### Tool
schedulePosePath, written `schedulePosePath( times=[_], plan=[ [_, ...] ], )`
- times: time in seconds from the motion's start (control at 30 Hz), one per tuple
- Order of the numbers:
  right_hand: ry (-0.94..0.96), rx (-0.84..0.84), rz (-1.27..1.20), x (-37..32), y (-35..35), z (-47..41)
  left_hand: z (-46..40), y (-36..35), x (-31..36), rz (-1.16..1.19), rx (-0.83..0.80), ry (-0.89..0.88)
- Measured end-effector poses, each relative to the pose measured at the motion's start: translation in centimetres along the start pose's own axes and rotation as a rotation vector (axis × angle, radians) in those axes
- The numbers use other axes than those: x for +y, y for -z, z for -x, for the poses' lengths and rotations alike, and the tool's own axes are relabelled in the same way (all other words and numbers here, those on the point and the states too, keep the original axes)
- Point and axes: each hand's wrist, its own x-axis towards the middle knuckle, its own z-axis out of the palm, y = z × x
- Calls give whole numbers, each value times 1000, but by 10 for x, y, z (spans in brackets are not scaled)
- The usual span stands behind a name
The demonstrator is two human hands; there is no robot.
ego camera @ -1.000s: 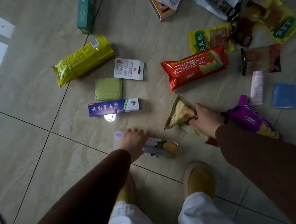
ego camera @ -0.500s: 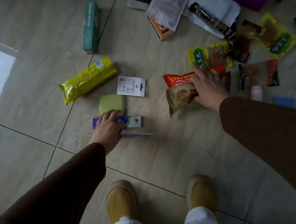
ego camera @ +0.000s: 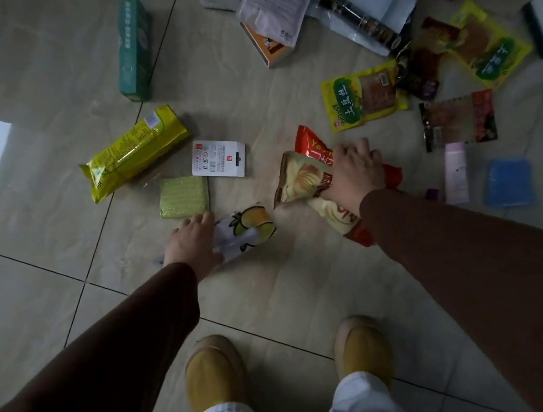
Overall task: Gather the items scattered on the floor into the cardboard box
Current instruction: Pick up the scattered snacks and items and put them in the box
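Clutching snack bags (ego camera: 298, 181), no box visible.

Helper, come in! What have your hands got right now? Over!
Right hand grips red chip bag plus beige chip bag. Left hand holds fruit-print pouch. Cardboard box not in view. Many packets on floor.

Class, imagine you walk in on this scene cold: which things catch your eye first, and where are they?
First, the right hand at centre, gripping a red snack bag and a beige chip bag together. Next, the left hand holds a white packet with a lemon picture just below the green sponge. A bright yellow packet lies further left on the tiled floor.
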Motion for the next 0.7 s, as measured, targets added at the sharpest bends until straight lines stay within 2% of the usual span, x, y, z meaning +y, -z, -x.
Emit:
schedulePosePath(
  times=[0.17,0.37,0.47,0.53,0.7],
  plan=[
    [-152,-51,-198,-7,-10,34,3,-4,13,104,-31,46],
    [-329,-135,-544,-17,-38,71,0,-29,22,59,-41,167],
    [-366,-206,-669,-13,-44,82,7,-36,25,233,-112,246],
    [-398,-245,-835,-6,-40,90,14,-32,29,368,-132,281],
    [-537,-217,-1124,28,1,128,48,22,62,702,-27,267]
  ],
)
